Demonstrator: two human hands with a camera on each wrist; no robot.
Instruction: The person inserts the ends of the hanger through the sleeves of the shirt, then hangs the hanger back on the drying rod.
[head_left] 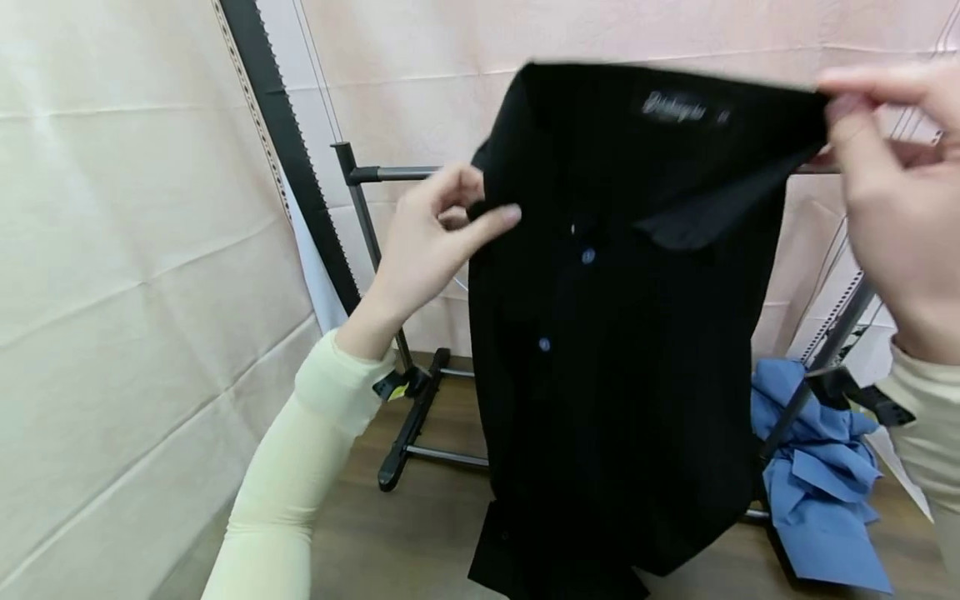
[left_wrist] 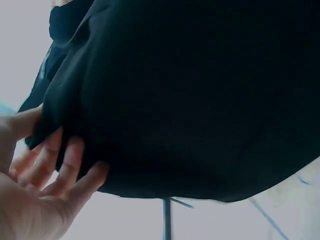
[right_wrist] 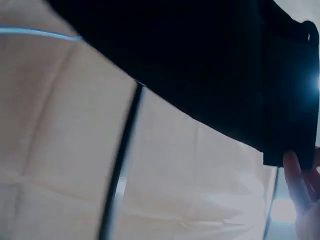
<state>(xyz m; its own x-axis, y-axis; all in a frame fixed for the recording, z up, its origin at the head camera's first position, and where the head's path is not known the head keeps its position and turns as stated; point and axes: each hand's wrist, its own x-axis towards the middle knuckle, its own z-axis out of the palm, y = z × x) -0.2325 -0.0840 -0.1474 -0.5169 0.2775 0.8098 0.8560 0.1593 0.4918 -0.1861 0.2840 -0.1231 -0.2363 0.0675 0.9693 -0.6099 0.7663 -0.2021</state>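
Observation:
A black button-up shirt [head_left: 637,358] hangs upright in front of me, its collar spread and a label [head_left: 675,107] showing inside the neck. Small buttons run down its front. My left hand [head_left: 435,233] grips the shirt's left edge below the collar, thumb in front and fingers partly hidden by the cloth. In the left wrist view, the fingers [left_wrist: 72,160] bend round the dark fabric. High on the right, my right hand [head_left: 900,175] pinches the end of the collar between thumb and index finger. The right wrist view shows fingertips [right_wrist: 295,170] at the collar's corner [right_wrist: 280,155].
Behind the shirt stands a metal clothes rack with a top bar [head_left: 405,173] and a floor base [head_left: 416,425]. Blue cloth [head_left: 817,475] lies heaped at the lower right by the rack's leg. A dark slotted post [head_left: 292,142] rises on the left before pale curtains [head_left: 135,275].

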